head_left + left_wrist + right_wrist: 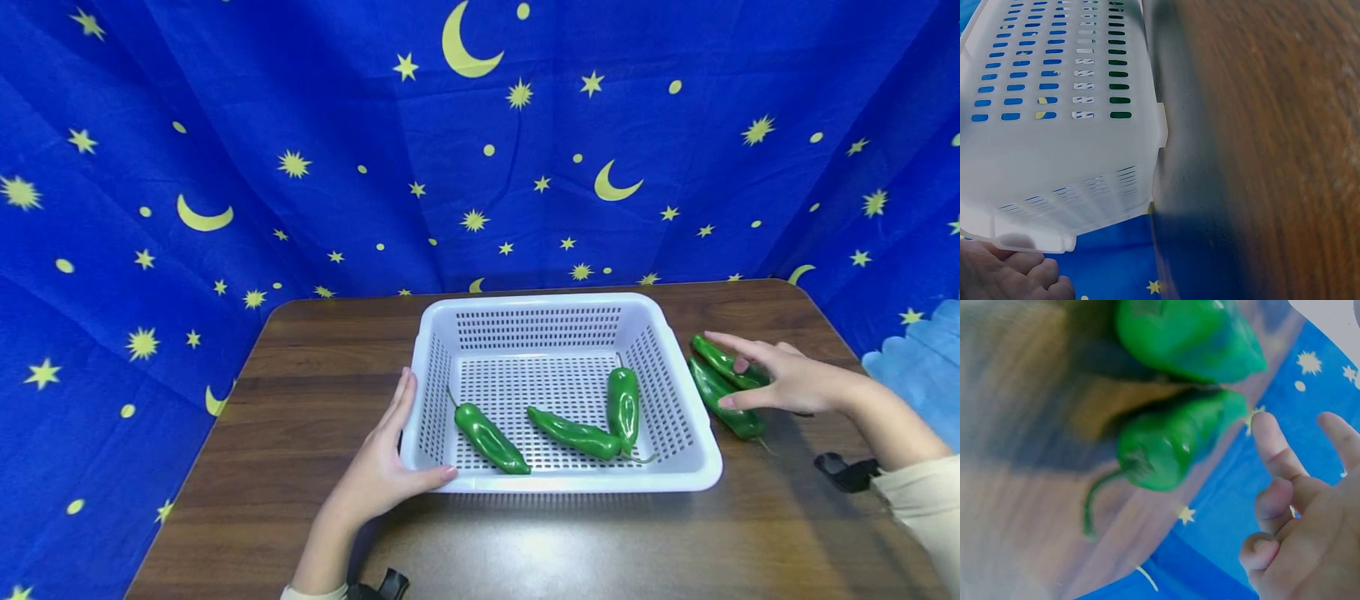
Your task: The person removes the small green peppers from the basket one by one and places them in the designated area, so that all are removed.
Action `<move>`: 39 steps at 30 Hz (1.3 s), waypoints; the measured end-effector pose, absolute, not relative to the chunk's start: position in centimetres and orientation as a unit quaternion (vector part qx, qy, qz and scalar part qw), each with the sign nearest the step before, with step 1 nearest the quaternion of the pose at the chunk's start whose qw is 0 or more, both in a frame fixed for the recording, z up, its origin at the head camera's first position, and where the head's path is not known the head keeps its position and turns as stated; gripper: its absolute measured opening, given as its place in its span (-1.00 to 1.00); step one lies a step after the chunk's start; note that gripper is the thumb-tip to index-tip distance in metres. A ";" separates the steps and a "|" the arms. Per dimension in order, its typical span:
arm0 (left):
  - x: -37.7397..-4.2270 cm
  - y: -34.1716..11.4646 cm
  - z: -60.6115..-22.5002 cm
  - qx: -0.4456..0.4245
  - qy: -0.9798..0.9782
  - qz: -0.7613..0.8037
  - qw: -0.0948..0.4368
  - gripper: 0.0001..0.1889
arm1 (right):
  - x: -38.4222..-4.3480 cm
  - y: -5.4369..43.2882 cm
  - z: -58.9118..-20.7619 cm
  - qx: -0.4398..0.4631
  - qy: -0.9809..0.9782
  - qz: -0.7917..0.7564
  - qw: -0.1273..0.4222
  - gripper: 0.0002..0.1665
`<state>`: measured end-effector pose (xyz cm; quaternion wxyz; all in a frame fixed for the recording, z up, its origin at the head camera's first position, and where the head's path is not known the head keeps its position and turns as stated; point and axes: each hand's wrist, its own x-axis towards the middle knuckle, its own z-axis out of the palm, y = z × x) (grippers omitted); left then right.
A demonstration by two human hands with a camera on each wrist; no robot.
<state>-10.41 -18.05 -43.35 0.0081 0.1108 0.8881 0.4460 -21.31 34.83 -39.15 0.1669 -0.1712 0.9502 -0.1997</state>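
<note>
A white perforated plastic basket (570,482) stands on the table. My left hand (386,462) holds its near left corner, thumb on the front rim and fingers along the left side; the left wrist view shows those fingers curled at the rim. Inside lie three glossy green peppers: one at the left (491,439), one in the middle (573,433), one upright in view at the right (623,404). To the right of the basket, my right hand (798,379) hovers with thumb and fingers spread over two more green peppers (712,392), partly hiding the farther pepper (716,357).
The brown wooden table (315,392) extends around the basket. A blue curtain (360,108) with yellow moons and stars hangs behind and on both sides. Something light blue and fluffy-edged (918,371) is at the right edge. Each wrist wears a dark strap mount (845,472).
</note>
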 end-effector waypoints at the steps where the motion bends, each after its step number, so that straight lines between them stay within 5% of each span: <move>1: -10.4 -18.1 -43.4 0.111 0.888 0.446 0.007 0.33 | -21.4 34.9 -38.9 -0.175 0.950 -0.204 0.160 0.13; 16: -10.4 -18.0 -43.4 0.112 0.887 0.448 0.009 0.33 | -24.0 32.0 -35.0 -0.183 0.943 -0.273 0.041 -0.09; 39: -10.5 -18.1 -43.3 0.109 0.886 0.451 0.012 0.30 | -24.3 23.0 -31.9 -0.250 0.878 -0.389 0.122 -0.15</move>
